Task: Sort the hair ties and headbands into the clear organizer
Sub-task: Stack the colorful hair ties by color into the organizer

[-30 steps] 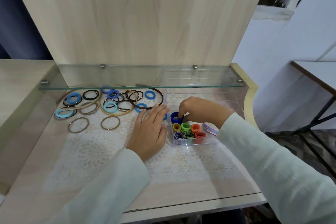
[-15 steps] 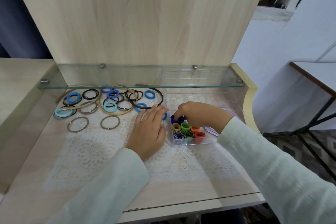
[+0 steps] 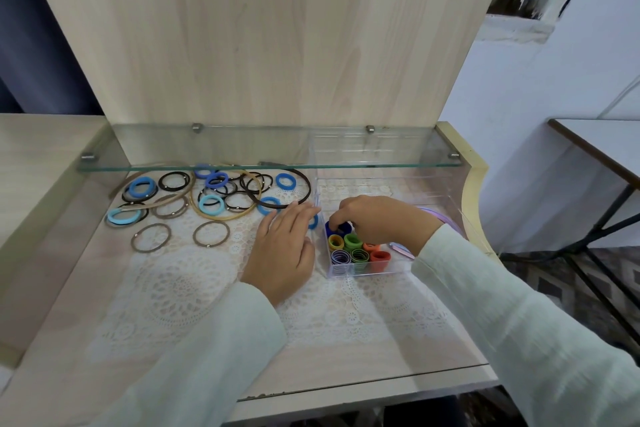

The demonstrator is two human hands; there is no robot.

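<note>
Fingers (image 3: 334,219) of the right hand (image 3: 377,218) pinch a blue tie (image 3: 343,229) in the organizer (image 3: 401,269); left hand (image 3: 284,250) lies flat, fingers straight.

The right hand (image 3: 377,218) covers most of a dark blue rolled hair tie (image 3: 342,228); the left hand (image 3: 284,246) hides half a light blue elastic ring (image 3: 314,221).
</note>
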